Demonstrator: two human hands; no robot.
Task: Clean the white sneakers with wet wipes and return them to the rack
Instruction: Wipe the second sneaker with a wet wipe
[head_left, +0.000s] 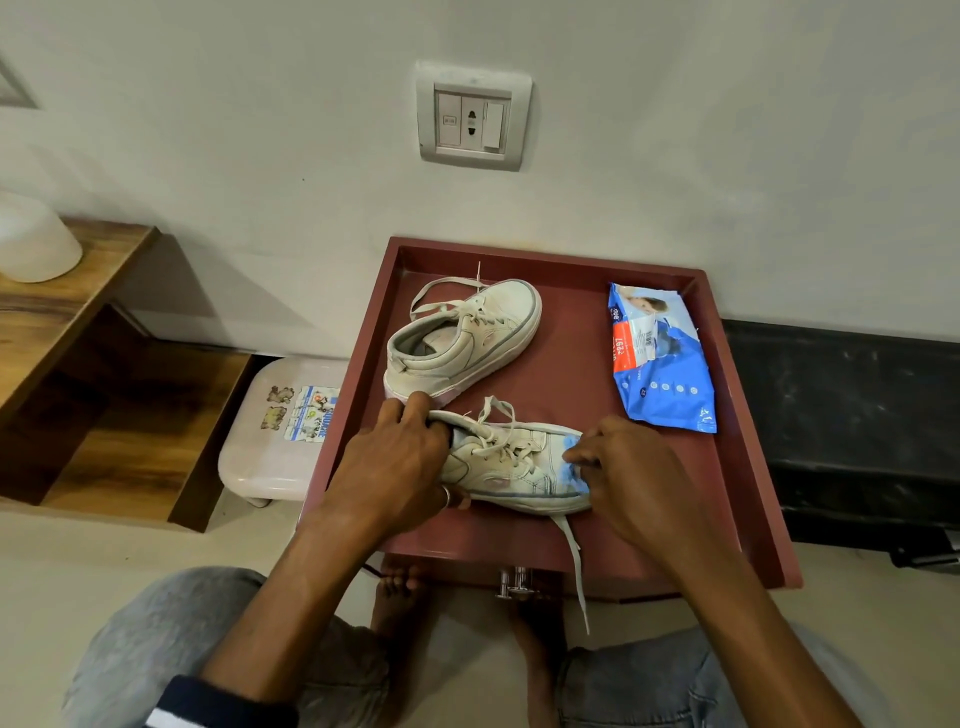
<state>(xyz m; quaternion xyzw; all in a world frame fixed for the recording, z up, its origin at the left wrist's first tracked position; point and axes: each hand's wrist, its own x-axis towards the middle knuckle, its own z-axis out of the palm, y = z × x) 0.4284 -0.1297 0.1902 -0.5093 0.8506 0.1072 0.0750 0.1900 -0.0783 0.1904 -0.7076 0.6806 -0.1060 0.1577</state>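
Two white sneakers lie on a dark red table top with a raised rim (737, 467). The near sneaker (511, 470) lies on its side, toe pointing right, one lace hanging over the front edge. My left hand (395, 457) grips its heel and collar. My right hand (623, 470) presses a bluish wet wipe (571, 462) against its toe. The far sneaker (467, 338) stands upright behind it, untouched. A blue pack of wet wipes (660, 358) lies flat at the right side of the table top.
A white plastic stool (275, 436) stands left of the table. A wooden shelf unit (93, 364) with a white container (34, 239) on top is at far left. A wall socket (472, 117) is above. My knees and bare feet are below the table's front edge.
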